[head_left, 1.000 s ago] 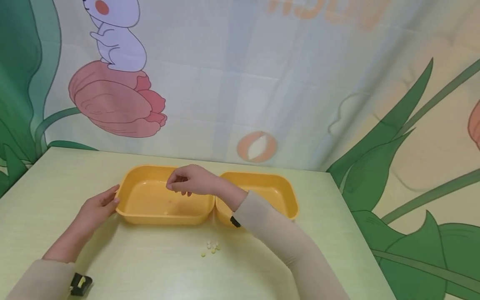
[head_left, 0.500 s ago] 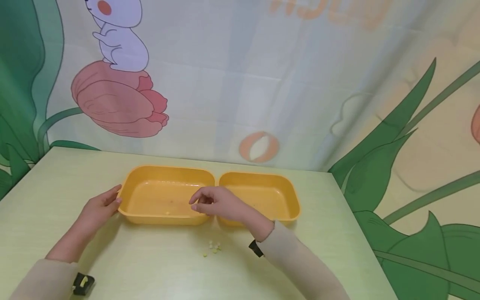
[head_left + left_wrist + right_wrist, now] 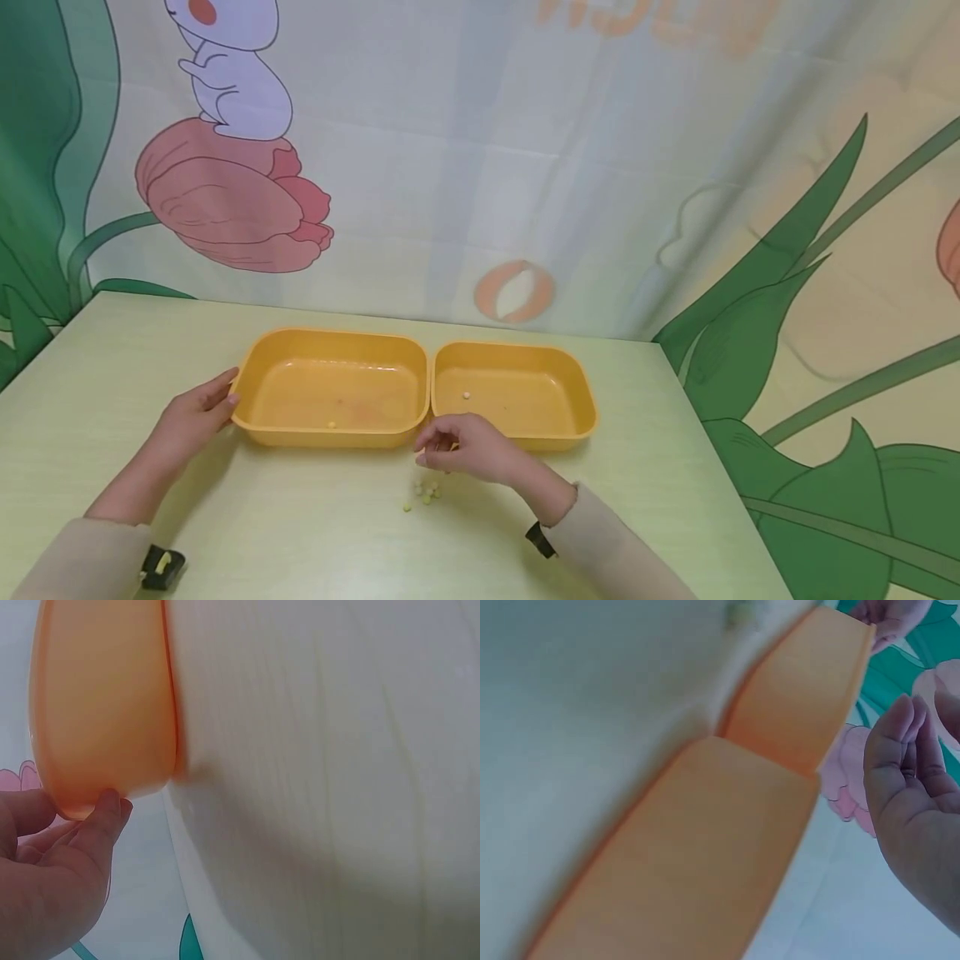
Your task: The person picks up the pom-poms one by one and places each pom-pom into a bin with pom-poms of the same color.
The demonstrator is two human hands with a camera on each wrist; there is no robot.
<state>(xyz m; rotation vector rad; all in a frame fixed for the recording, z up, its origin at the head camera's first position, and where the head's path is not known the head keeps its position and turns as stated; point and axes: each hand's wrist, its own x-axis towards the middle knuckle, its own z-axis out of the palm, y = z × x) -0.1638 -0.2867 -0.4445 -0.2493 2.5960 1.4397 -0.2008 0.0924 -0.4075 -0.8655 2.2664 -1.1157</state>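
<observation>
Tray [image 3: 330,438] gripped by left fingers [image 3: 96,832], right fingers [image 3: 890,746] apart; only head view shows contents [image 3: 332,425].

Fingers [image 3: 97,829] touching orange tray [image 3: 105,697], pale tabletop [image 3: 315,750]

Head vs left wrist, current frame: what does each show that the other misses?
Head only: the right hand, the right tray, the loose small pieces on the table, one piece in each tray, and the rabbit print.

Left wrist only: a close look at the inner side of the left hand, with its fingers at the outer wall of the left tray.

Both: the left hand at the left tray, the table, and part of the printed backdrop.
</observation>
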